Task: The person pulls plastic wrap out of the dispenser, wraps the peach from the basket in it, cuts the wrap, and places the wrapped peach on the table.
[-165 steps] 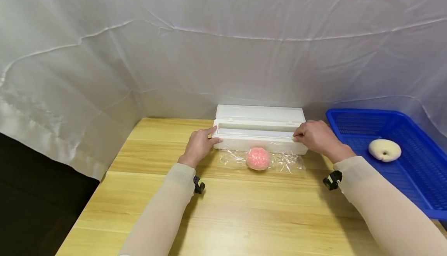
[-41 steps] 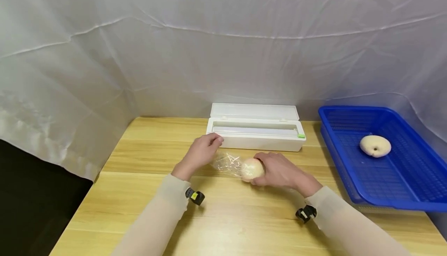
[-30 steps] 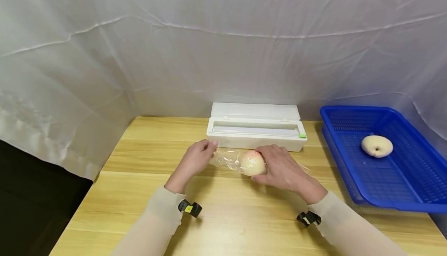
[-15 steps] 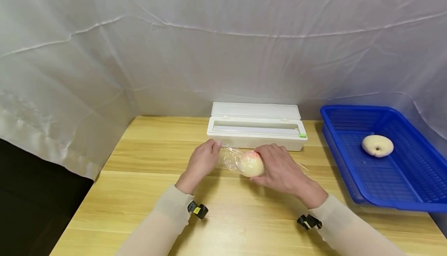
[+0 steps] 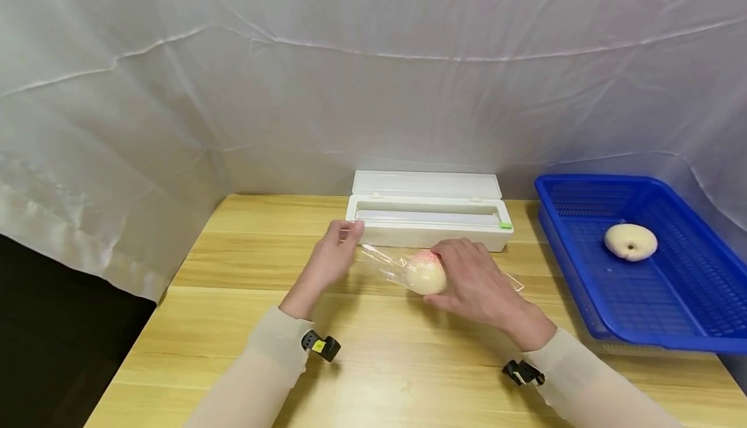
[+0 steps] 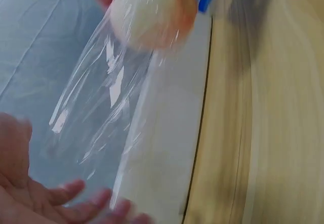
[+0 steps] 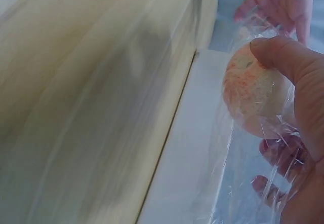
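Observation:
A flat peach (image 5: 426,273), cream with a pink blush, is covered by clear plastic wrap (image 5: 385,266). My right hand (image 5: 475,282) grips it through the film, thumb on one side and fingers on the other; the right wrist view has the thumb (image 7: 283,54) pressed on the peach. The film's loose end trails toward my left hand (image 5: 329,259). In the left wrist view that hand (image 6: 40,193) has its fingers spread and apart, close to the film, with nothing pinched. Behind both hands stands a white plastic wrap dispenser (image 5: 428,237), its lid raised.
A blue basket (image 5: 560,279) stands at the right, with another flat peach (image 5: 630,243) lying inside. The dispenser has a green slider (image 5: 505,225) at its right end. Grey-white cloth (image 5: 373,110) hangs behind the wooden table (image 5: 373,369).
Earlier the wrapped peach lay pink side up before the dispenser, both hands at its ends. Since then my right hand has taken and turned it; my left hand has let go of the film.

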The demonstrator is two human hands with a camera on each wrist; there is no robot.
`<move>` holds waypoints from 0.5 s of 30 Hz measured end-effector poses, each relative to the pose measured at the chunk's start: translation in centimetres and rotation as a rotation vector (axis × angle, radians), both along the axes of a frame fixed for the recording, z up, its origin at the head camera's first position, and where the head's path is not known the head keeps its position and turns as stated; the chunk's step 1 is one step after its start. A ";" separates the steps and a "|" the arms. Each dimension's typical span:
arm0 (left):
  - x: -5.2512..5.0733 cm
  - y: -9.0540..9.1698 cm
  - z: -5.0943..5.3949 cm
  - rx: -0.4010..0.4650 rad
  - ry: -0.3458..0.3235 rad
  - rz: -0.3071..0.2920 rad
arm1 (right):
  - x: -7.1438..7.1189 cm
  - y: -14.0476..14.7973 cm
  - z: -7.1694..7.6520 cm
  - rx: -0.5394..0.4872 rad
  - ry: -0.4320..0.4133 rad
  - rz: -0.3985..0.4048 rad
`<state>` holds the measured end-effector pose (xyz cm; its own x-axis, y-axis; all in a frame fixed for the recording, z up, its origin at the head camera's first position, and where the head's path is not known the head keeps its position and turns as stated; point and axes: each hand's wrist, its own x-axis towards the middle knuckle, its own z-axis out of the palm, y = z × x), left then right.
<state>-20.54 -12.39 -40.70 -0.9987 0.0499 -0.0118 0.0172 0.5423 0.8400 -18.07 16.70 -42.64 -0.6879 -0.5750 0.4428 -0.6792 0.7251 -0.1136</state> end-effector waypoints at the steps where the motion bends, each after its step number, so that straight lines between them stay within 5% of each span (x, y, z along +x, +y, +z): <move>1: 0.1 0.3 0.0 0.019 -0.030 -0.023 | 0.0 -0.1 0.1 0.003 0.028 0.010; 7: 0.4 1.0 -0.2 0.165 -0.115 -0.102 | 0.2 -0.6 0.2 0.018 0.186 0.059; 15: 0.7 1.7 -0.5 0.076 0.121 0.005 | 0.3 -0.6 0.3 -0.005 0.200 0.090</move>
<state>-19.88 -10.73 -41.24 -0.9928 0.0412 0.1127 0.1186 0.4773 0.8707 -17.79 16.07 -42.38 -0.5321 -0.6277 0.5682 -0.7504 0.6604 0.0269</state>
